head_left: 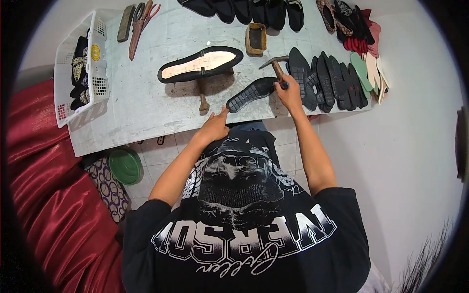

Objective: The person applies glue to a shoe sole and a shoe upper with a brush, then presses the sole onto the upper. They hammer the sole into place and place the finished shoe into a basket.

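Right hand (289,93) is closed round the lower handle of a hammer (276,65), head up and away from the body; a small dark item with a blue end (284,85) also shows at the fingers, too small to identify. Left hand (215,128) grips nothing visible — a finger reaches to the near-left end of a black sole (249,96). Sole lies slantwise on the bench (132,105), grid tread up, its far-right end by the right hand.

Left of the hammer, beyond the sole: a black shoe (201,64) with pale inside, raised on a stand (202,97). Tan container (256,40) near the hammer head, dark inside. Right of the hammer — row of dark soles (324,81), then green insoles (360,73). White basket (100,61) with shoes at bench left; pliers (145,17) toward the far-left side.
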